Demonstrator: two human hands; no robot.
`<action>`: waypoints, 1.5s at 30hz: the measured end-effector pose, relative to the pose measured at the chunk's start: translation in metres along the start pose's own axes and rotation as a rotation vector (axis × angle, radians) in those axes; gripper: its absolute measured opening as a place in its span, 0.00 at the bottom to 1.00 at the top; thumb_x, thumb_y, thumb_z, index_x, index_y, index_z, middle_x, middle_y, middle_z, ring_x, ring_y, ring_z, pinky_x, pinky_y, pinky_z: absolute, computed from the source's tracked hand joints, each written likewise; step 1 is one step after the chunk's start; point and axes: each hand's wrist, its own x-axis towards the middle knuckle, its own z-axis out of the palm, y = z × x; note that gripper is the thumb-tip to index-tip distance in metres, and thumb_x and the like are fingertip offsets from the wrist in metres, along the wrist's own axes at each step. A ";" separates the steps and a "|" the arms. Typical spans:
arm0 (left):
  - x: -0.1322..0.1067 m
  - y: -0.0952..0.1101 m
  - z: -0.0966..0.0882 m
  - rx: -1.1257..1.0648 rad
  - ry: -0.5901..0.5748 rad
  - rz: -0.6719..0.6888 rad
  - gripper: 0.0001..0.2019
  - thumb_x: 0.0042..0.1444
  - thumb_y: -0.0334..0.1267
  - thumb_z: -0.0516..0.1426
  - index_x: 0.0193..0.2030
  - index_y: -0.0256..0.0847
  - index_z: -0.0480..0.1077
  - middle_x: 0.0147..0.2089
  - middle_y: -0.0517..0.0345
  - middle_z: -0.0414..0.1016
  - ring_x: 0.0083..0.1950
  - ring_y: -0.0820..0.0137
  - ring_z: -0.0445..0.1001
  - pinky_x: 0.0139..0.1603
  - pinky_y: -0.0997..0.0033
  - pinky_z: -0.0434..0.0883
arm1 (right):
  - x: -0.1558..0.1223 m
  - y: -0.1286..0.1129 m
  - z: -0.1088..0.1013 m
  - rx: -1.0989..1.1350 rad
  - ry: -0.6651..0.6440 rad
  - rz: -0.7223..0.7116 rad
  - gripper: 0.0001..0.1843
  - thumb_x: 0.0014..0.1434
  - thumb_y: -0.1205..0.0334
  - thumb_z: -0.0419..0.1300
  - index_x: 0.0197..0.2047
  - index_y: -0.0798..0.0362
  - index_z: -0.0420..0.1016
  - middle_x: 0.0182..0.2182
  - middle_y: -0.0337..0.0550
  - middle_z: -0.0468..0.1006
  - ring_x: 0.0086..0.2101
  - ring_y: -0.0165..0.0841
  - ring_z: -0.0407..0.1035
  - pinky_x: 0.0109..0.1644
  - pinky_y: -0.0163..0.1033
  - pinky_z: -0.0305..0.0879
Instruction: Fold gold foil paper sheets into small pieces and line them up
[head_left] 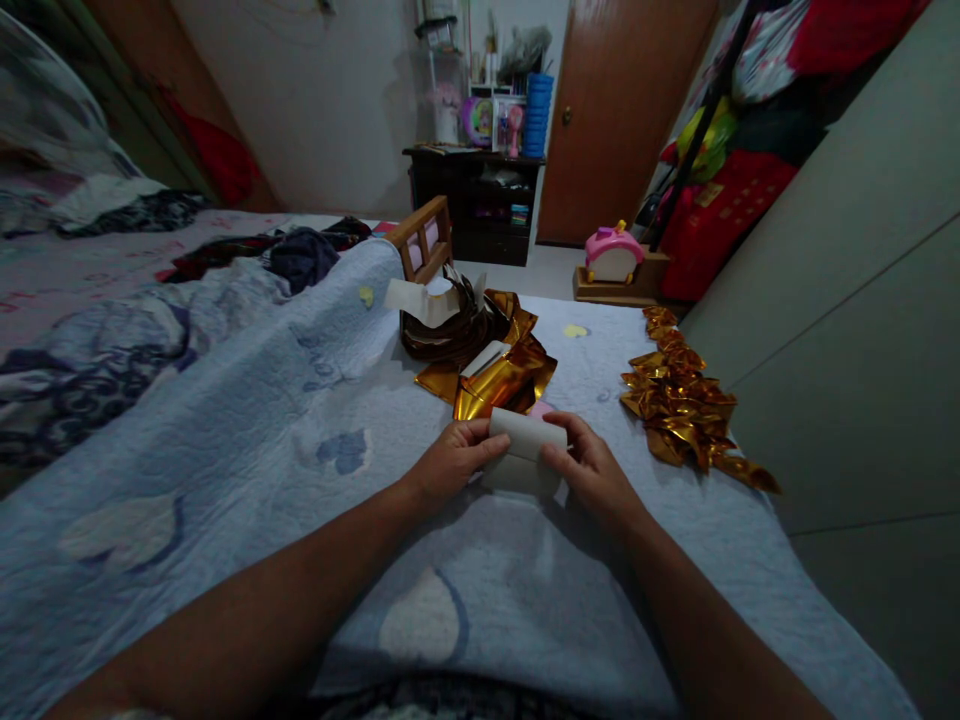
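Observation:
Between my hands is a sheet of paper [528, 434], its pale side showing and its upper part curled over. My left hand [466, 455] pinches its left end, thumb in front. At the right end, the thumb and fingers of my right hand [589, 462] grip it too. Just beyond lie loose gold foil sheets [499, 385], crumpled and shiny. Behind them sits a thick curled stack of paper [450, 325] with dark edges and a pale sheet sticking up. To the right is a pile of folded gold foil pieces [679, 400].
A light blue quilt [345, 560] with heart patterns covers the bed. Rumpled clothes and bedding [187, 310] lie to the left. Beyond the bed are a wooden rail [424, 240], a dark cabinet [480, 215] and a pink toy [613, 252]. A pale wardrobe [847, 330] borders the right.

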 end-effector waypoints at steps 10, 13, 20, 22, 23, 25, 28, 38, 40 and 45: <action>-0.003 0.004 0.006 0.040 0.089 0.044 0.21 0.51 0.48 0.69 0.45 0.33 0.81 0.34 0.51 0.80 0.32 0.69 0.75 0.36 0.72 0.71 | 0.003 0.000 0.005 0.331 -0.080 0.105 0.20 0.54 0.50 0.70 0.45 0.55 0.80 0.36 0.45 0.81 0.34 0.34 0.72 0.38 0.38 0.68; -0.003 0.003 0.007 0.038 0.086 0.054 0.21 0.52 0.47 0.69 0.46 0.33 0.80 0.35 0.50 0.81 0.34 0.68 0.76 0.37 0.72 0.72 | 0.003 0.000 0.005 0.318 -0.086 0.110 0.19 0.54 0.50 0.69 0.44 0.55 0.80 0.35 0.44 0.81 0.34 0.34 0.72 0.37 0.38 0.68; -0.002 0.001 0.005 -0.021 0.103 0.035 0.22 0.51 0.46 0.69 0.49 0.33 0.79 0.37 0.49 0.82 0.35 0.66 0.78 0.38 0.70 0.73 | 0.000 -0.003 0.008 0.305 -0.026 0.045 0.26 0.57 0.52 0.66 0.57 0.44 0.65 0.33 0.36 0.77 0.29 0.31 0.71 0.33 0.36 0.68; 0.000 0.000 0.005 -0.058 0.117 0.033 0.23 0.51 0.45 0.69 0.49 0.33 0.78 0.38 0.48 0.82 0.36 0.65 0.78 0.38 0.70 0.73 | -0.001 -0.004 0.009 0.274 0.004 0.001 0.29 0.59 0.53 0.64 0.61 0.41 0.60 0.30 0.32 0.74 0.26 0.29 0.67 0.28 0.33 0.65; 0.000 0.000 0.004 -0.079 0.126 0.035 0.23 0.50 0.45 0.70 0.49 0.33 0.78 0.38 0.48 0.82 0.37 0.65 0.79 0.39 0.70 0.73 | -0.001 -0.004 0.009 0.257 0.016 -0.025 0.29 0.60 0.54 0.64 0.61 0.40 0.59 0.29 0.31 0.73 0.25 0.28 0.66 0.27 0.32 0.63; 0.002 -0.001 0.003 -0.120 0.139 0.042 0.22 0.49 0.43 0.70 0.49 0.34 0.77 0.39 0.49 0.83 0.38 0.64 0.79 0.40 0.70 0.74 | -0.002 -0.005 0.008 0.235 0.011 -0.062 0.27 0.60 0.56 0.64 0.60 0.41 0.62 0.30 0.32 0.72 0.26 0.28 0.65 0.28 0.32 0.63; 0.004 -0.002 0.001 -0.174 0.133 0.037 0.22 0.48 0.40 0.71 0.49 0.35 0.77 0.40 0.50 0.83 0.37 0.66 0.79 0.40 0.71 0.74 | -0.003 -0.007 0.005 0.205 -0.025 -0.056 0.16 0.60 0.58 0.62 0.52 0.46 0.71 0.31 0.36 0.72 0.26 0.28 0.65 0.29 0.34 0.64; 0.006 0.003 0.002 -0.221 0.131 -0.005 0.22 0.46 0.39 0.71 0.47 0.34 0.77 0.40 0.48 0.83 0.33 0.66 0.79 0.37 0.70 0.75 | -0.001 0.002 0.005 0.022 -0.059 -0.187 0.14 0.60 0.65 0.58 0.48 0.46 0.78 0.37 0.41 0.74 0.36 0.33 0.69 0.38 0.39 0.66; 0.006 0.003 0.002 -0.222 0.122 -0.003 0.22 0.46 0.39 0.70 0.48 0.34 0.76 0.40 0.48 0.83 0.32 0.67 0.79 0.36 0.70 0.75 | 0.000 0.001 0.006 -0.011 -0.089 -0.223 0.13 0.59 0.65 0.59 0.45 0.46 0.80 0.41 0.43 0.74 0.40 0.35 0.69 0.40 0.40 0.67; 0.004 0.002 0.003 -0.194 0.134 0.004 0.21 0.47 0.39 0.70 0.47 0.34 0.76 0.37 0.50 0.83 0.33 0.66 0.80 0.37 0.70 0.75 | 0.001 -0.003 0.006 -0.019 -0.110 -0.202 0.11 0.55 0.67 0.61 0.40 0.47 0.81 0.42 0.43 0.73 0.42 0.35 0.70 0.39 0.38 0.67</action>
